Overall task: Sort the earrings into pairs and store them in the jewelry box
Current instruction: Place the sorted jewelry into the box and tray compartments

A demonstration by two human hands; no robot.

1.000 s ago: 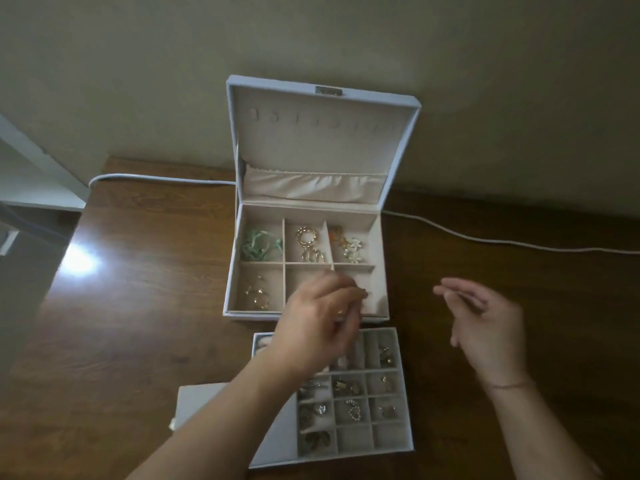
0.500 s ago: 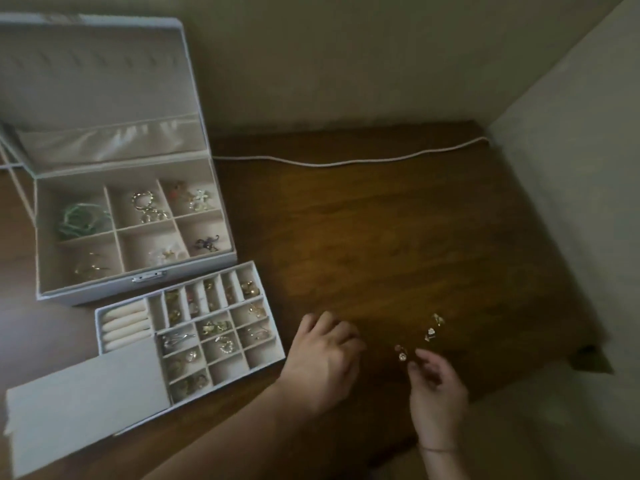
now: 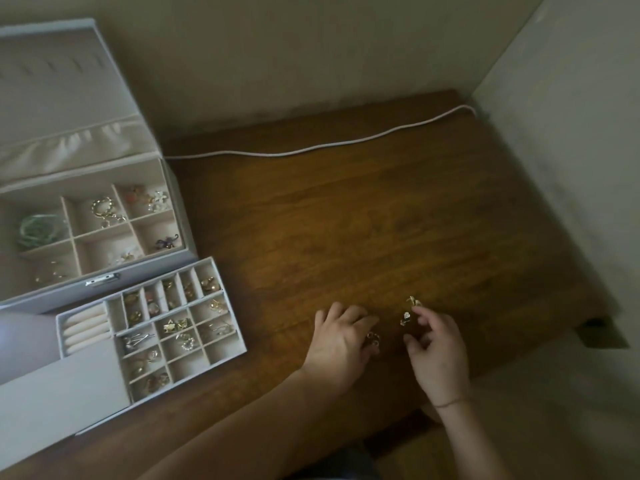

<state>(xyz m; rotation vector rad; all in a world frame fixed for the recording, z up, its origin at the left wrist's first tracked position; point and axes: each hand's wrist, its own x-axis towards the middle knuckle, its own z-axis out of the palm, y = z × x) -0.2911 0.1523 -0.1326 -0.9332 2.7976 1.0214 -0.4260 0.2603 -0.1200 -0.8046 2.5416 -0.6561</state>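
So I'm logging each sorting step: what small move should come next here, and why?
Probably the right hand pinches the loose earring at its fingertips. The left hand already touches another earring, a third lies beyond, and the tray has empty compartments.

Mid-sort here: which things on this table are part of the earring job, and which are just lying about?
Job: loose earrings by the right hand; earring at the left hand; jewelry box; divided tray.

Lying about: white cable; green bangles in the box.
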